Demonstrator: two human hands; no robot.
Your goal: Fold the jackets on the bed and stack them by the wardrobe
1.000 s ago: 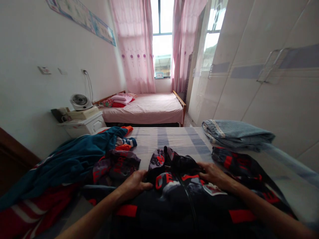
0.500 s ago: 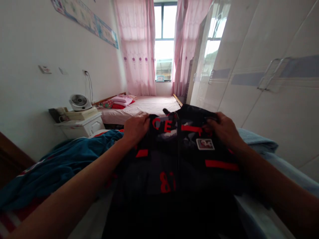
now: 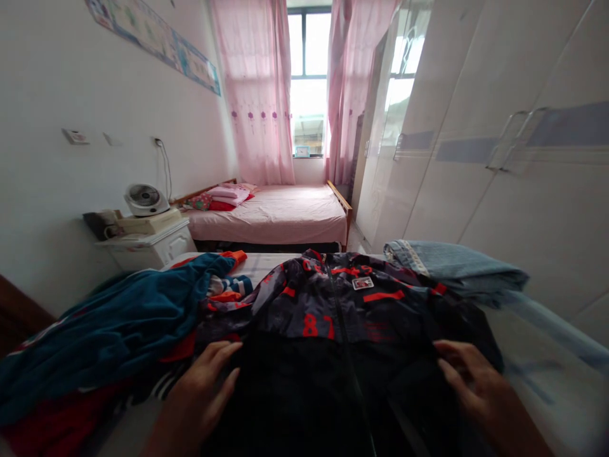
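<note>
Now the jacket (image 3: 316, 355), no longer held up, lies front-up at six o'clock, seemingly almost laid out, with the left hand (image 3: 197, 384) at seven and right hand (image 3: 478, 384) at four unclenched (contact unclear).

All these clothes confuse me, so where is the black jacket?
In the head view, the jacket lies lower centre between the left hand and right hand, teal clothing on its left, folded blue cloth on its right.
</note>
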